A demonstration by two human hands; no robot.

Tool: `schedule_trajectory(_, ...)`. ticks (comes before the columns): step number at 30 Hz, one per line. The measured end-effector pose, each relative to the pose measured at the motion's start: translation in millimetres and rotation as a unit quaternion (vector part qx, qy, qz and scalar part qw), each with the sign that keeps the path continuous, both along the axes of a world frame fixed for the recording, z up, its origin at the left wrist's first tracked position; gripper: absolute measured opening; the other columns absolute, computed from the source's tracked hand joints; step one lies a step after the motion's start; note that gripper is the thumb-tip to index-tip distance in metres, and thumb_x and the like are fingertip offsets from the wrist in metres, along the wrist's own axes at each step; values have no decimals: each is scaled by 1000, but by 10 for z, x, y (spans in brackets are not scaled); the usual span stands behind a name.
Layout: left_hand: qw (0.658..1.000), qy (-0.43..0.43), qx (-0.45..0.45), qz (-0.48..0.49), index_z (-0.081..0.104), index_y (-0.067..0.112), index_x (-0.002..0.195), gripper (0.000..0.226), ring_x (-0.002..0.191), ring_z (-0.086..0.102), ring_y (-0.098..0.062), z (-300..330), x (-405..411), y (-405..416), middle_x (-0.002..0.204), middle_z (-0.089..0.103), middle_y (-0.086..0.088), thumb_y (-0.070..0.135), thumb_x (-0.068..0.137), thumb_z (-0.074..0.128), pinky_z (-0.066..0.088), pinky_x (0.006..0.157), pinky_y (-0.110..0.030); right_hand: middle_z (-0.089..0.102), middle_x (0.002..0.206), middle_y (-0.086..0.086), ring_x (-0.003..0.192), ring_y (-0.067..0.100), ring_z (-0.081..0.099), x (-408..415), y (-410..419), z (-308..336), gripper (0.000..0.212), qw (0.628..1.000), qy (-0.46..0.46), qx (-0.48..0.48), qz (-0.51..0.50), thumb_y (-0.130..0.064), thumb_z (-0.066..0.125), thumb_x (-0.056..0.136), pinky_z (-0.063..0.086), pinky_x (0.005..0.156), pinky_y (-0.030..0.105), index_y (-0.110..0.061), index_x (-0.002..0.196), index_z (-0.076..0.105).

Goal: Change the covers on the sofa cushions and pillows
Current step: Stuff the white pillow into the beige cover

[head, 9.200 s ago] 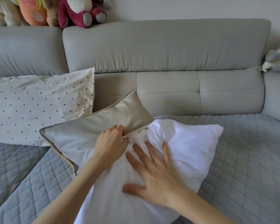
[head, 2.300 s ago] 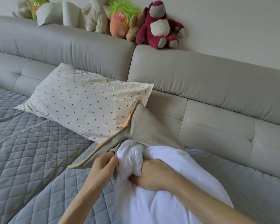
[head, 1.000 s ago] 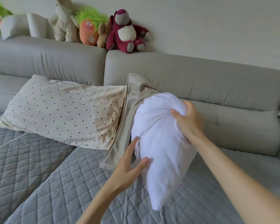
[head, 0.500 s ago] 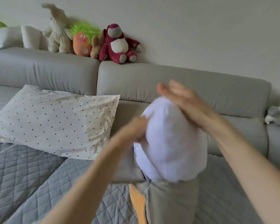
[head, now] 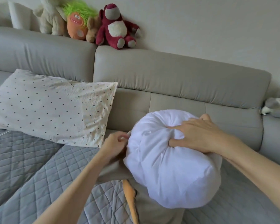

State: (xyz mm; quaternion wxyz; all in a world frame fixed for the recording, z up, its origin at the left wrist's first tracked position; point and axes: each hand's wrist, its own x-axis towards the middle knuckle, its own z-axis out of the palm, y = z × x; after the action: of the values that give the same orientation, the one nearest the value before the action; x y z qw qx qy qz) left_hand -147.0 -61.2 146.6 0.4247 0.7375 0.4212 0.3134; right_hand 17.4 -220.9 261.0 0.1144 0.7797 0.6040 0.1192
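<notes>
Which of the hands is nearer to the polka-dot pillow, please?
Left. The left hand sits just beside the white polka-dot pillow's lower right corner; the right hand grips the white cushion insert, farther right.

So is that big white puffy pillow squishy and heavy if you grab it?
Probably squishy: the right hand sinks its fingers into the big white puffy pillow insert, which creases around them. Likely light, since it's bunched into a ball and held up easily. It looks floppy rather than stiff.
</notes>
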Motion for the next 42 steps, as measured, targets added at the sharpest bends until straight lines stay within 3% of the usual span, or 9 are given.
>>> schedule_trajectory(6, 997, 63, -9, -43, 56, 28, 77, 10, 73, 56, -15, -110, 39, 37, 76, 62, 6, 18, 79, 56, 43, 65, -25, 4, 156, -17, 141, 2, -14, -62, 84, 4, 88, 989, 56, 12, 140, -74, 0, 68, -11, 115, 44, -26, 105, 64)
schedule_trajectory(10, 994, 91, -51, -38, 36, 17, 45, 43, 46, 30, -10, -142, 45, 98, 47, 37, 5, -5, 80, 46, 26, 42, -14, 24, 153, -7, 141, 11, 17, -63, 169, 39, 88, 973, 225, -14, 55, -89, 13, 67, 12, 114, 40, -24, 116, 48)
schedule_trajectory(15, 996, 11, -86, -19, 52, 13, 76, 14, 59, 44, -5, -128, 88, 257, 74, 53, 1, 7, 87, 57, 36, 55, -17, -6, 154, -26, 143, 2, -1, -107, 300, -108, 108, 971, 228, -39, 67, -93, 36, 54, 4, 115, 44, -48, 145, -1)
schedule_trajectory(20, 992, 26, -101, -69, 54, 16, 68, 19, 69, 48, -13, -173, 41, 316, 65, 56, 9, 22, 86, 56, 48, 79, -33, -8, 154, -24, 143, 4, -1, -159, 370, -279, 92, 977, 187, -59, 85, -88, 37, 62, 3, 112, 42, -54, 142, 7)
schedule_trajectory(26, 984, 47, -170, -33, 49, 18, 37, 51, 40, 30, -7, -237, -11, 347, 43, 38, 8, 1, 85, 49, 26, 41, -16, -4, 153, -26, 142, 3, -3, -150, 238, -367, 83, 979, 174, -59, 89, -87, 35, 65, 1, 112, 38, -54, 140, 19)
schedule_trajectory(30, 950, -30, -310, -28, 62, 4, 67, 20, 66, 40, -20, -247, -22, 393, 73, 46, -9, -4, 82, 53, 37, 49, -25, -4, 152, -29, 142, 1, -6, -129, 88, -404, 100, 978, 183, -51, 87, -95, 24, 48, -1, 114, 37, -53, 139, 23)
schedule_trajectory(34, 948, -99, -297, -59, 51, 6, 49, 36, 38, 31, -11, -126, -15, 395, 44, 35, -1, -13, 78, 43, 31, 38, -17, -6, 153, -28, 141, 1, -10, -115, -23, -424, 103, 979, 184, -33, 85, -91, 13, 46, -4, 113, 35, -50, 139, 27)
schedule_trajectory(39, 924, -167, -337, -70, 26, 19, 46, 39, 36, 23, -13, 75, -56, 308, 46, 23, 0, 1, 80, 35, 20, 41, -23, -10, 153, -25, 140, 0, -16, -197, -79, -477, 101, 978, 180, -33, 98, -88, 14, 49, -9, 113, 37, -48, 140, 27)
schedule_trajectory(42, 927, -165, -322, -93, 36, 17, 39, 45, 36, 34, -12, 180, -30, 195, 43, 34, -1, 9, 83, 43, 30, 41, -22, -9, 154, -22, 140, 1, -17, -235, -62, -492, 101, 979, 172, -27, 110, -87, 11, 49, -8, 113, 39, -48, 141, 26)
